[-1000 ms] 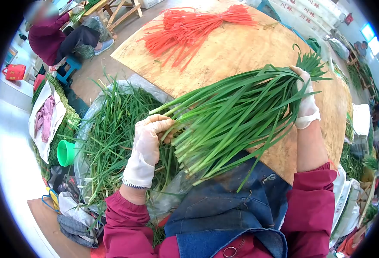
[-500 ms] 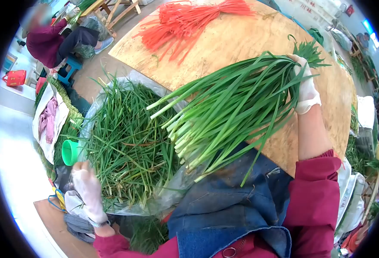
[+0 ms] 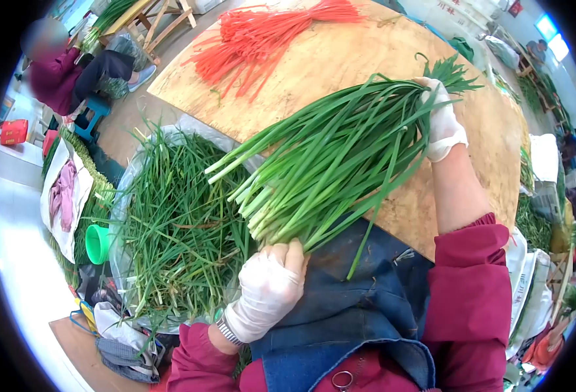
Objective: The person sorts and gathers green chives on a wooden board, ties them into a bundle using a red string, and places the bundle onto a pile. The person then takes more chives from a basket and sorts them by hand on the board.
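A large bunch of green leafy stalks (image 3: 340, 153) lies slantwise over the near edge of the wooden board, pale ends toward the lower left. My gloved right hand (image 3: 441, 121) is wrapped round its leafy end at the upper right. At the pale ends my gloved left hand (image 3: 268, 284) has its fingers closed against the lowest stalks; their tips are partly hidden. Beneath the bunch is a blue apron (image 3: 340, 294). Left of it stands a clear plastic-lined container (image 3: 123, 215) heaped with loose green stalks (image 3: 183, 222).
Red strips (image 3: 255, 42) lie on the wooden board (image 3: 491, 144). A green cup (image 3: 96, 244) is beside the heap. At the upper left another person (image 3: 56, 78) sits on a blue stool (image 3: 93, 117). White sacks (image 3: 520, 287) stand at the right.
My left hand let go of the stalks, swung out to the lower left, and is now back at the bunch's pale ends. My right hand kept its hold throughout.
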